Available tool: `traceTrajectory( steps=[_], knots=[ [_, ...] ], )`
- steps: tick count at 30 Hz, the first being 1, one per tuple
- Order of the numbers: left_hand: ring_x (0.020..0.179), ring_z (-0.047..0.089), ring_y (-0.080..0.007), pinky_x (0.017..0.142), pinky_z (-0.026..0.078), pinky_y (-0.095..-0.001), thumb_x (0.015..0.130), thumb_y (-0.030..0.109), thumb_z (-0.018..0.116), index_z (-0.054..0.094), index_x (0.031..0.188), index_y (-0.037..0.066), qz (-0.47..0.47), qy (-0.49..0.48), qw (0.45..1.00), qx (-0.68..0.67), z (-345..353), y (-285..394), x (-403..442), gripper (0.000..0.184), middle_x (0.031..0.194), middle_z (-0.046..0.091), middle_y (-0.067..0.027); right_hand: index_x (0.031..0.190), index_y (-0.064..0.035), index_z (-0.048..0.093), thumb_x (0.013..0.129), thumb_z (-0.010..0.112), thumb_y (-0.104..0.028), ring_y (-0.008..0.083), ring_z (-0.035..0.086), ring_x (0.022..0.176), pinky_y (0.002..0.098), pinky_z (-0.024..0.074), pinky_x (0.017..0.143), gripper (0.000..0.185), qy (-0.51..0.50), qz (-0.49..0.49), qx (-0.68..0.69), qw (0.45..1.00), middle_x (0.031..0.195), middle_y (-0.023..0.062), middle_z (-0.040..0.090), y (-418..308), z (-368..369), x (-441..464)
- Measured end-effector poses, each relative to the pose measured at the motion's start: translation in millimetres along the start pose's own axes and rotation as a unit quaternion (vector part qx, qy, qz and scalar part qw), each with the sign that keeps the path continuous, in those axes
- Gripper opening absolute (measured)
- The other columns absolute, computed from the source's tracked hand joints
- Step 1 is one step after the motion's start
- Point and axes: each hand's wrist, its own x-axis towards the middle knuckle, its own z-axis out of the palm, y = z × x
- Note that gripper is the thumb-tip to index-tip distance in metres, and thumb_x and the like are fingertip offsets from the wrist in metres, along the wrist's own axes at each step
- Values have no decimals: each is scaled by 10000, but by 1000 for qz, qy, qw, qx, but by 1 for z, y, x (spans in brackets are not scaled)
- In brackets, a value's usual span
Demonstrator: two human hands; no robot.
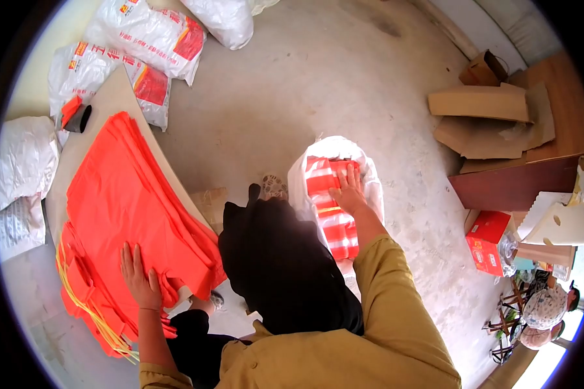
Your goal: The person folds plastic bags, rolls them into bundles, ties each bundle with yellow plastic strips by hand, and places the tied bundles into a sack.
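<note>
My left hand (pixel 139 279) lies flat, fingers stretched, on a pile of thin red sheets (pixel 130 188) that look like plastic bags. The pile rests on a pale board (pixel 120 94) at my left, and a bunch of yellow strips (pixel 87 311) lies along its near edge. My right hand (pixel 352 193) is open and rests on top of a red-and-white bundle (pixel 334 223). That bundle sits inside a white woven sack (pixel 297 185) with its mouth open, standing on the floor. A narrow yellow band crosses the bundle.
Filled white printed sacks (pixel 146 39) lie at the upper left. A dark roll (pixel 79 119) lies on the board's far corner. Opened cardboard boxes (pixel 480 104) and a brown cabinet (pixel 519 178) stand at the right, near a red box (pixel 490 243) and stools (pixel 512 314).
</note>
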Motion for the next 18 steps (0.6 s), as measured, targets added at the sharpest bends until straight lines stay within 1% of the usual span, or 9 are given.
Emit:
traceTrajectory(
  steps=[2,3,6,7,10,11,14,15,18],
  knots=[
    [1549,308,-429,1253,241,-549,1019,387,467,486,1548,47,-2,3,1000,0,1,-1,2,628,1674,360,-197,1674,-163,268,1013,530,-553,380,-33,1633,517,83,1311,811,-24,7,-25,999,1770,168,6,-7,-9,4],
    [1549,307,-429,1253,240,-550,1014,380,473,488,1547,50,-6,0,1000,-1,-2,1,2,628,1675,359,-196,1666,-155,295,1011,544,-538,379,-2,1632,528,88,1309,799,-15,0,-24,1000,1766,169,32,-7,-9,3],
    [1550,305,-428,1253,237,-552,996,361,490,491,1546,58,-22,-13,1000,5,-8,9,3,628,1677,355,-190,1643,-146,351,1012,554,-502,381,37,1628,550,90,1305,751,87,-15,-25,996,1759,173,84,-19,-12,-22],
    [1550,304,-427,1253,236,-552,990,355,495,492,1546,61,-28,-19,999,9,-11,10,2,628,1678,354,-188,1615,-139,402,1014,564,-456,384,88,1620,562,91,1302,698,121,-10,-32,992,1745,174,154,-29,-14,-35],
    [1553,301,-425,1251,231,-563,974,332,514,491,1551,74,-27,-8,1000,-7,-11,11,2,632,1682,352,-177,1607,-153,413,1017,562,-428,379,115,1617,570,95,1299,667,106,-104,-150,977,1739,155,196,-20,11,-62],
    [1554,300,-422,1252,229,-567,964,312,528,491,1553,80,-24,-2,1000,-10,-9,11,2,634,1684,350,-174,1610,-173,409,1025,556,-417,368,120,1619,563,91,1301,651,81,-114,-122,983,1742,133,204,-17,19,-68],
    [1559,296,-412,1254,224,-574,936,258,569,490,1558,97,-22,11,999,-23,-4,4,0,647,1689,343,-167,1612,-194,408,1037,539,-411,360,96,1626,559,88,1302,629,85,-89,-102,987,1752,116,182,-11,28,-80],
    [1561,294,-409,1255,223,-575,929,243,582,490,1559,103,-29,12,999,-30,-2,2,-2,652,1691,339,-166,1625,-204,380,1049,523,-405,364,84,1628,554,91,1301,626,69,-50,-82,993,1754,134,161,-17,21,-82],
    [1566,288,-397,1258,225,-572,911,210,613,493,1558,113,-47,4,998,-36,-1,7,-2,665,1694,334,-162,1635,-204,352,1059,514,-403,352,72,1630,558,92,1298,631,83,-2,-66,994,1751,153,153,-28,2,-82]
  ],
)
